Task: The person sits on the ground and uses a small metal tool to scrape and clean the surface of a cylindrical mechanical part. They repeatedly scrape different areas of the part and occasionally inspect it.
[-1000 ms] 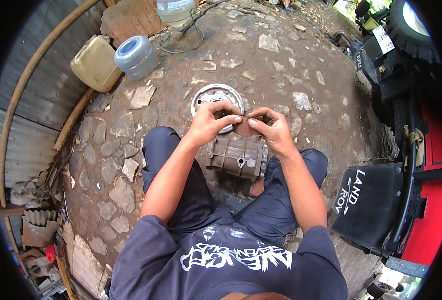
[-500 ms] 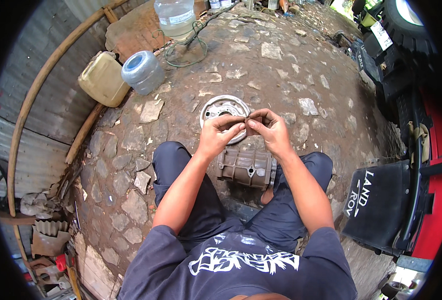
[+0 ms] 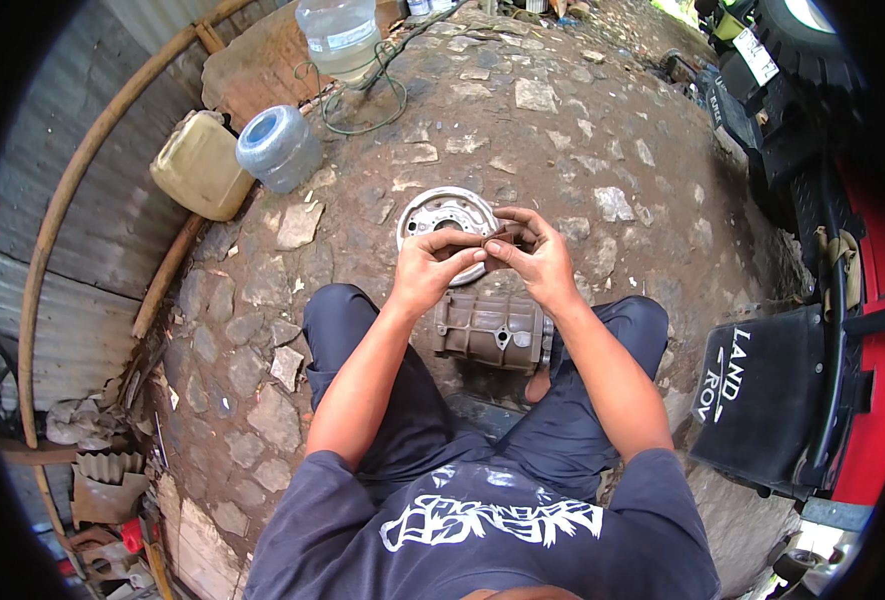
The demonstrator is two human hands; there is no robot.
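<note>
I sit on stone paving with a grey metal gearbox housing (image 3: 490, 330) on the ground between my legs. A round metal flange plate (image 3: 440, 216) at its far end faces up. My left hand (image 3: 430, 268) and my right hand (image 3: 532, 258) meet just above the plate. Both pinch a small dark, thin part (image 3: 494, 240) between fingertips. The part is too small to tell what it is.
A yellowish jerrycan (image 3: 198, 166) and a blue water jug (image 3: 278, 148) lie at the upper left beside a corrugated metal wall. A clear water bottle (image 3: 338, 36) and wire coil (image 3: 364, 96) stand farther off. A red vehicle with a black mudflap (image 3: 774, 392) is at right.
The view has shifted slightly. My hands stay together over the plate, still working the small part between the fingertips.
</note>
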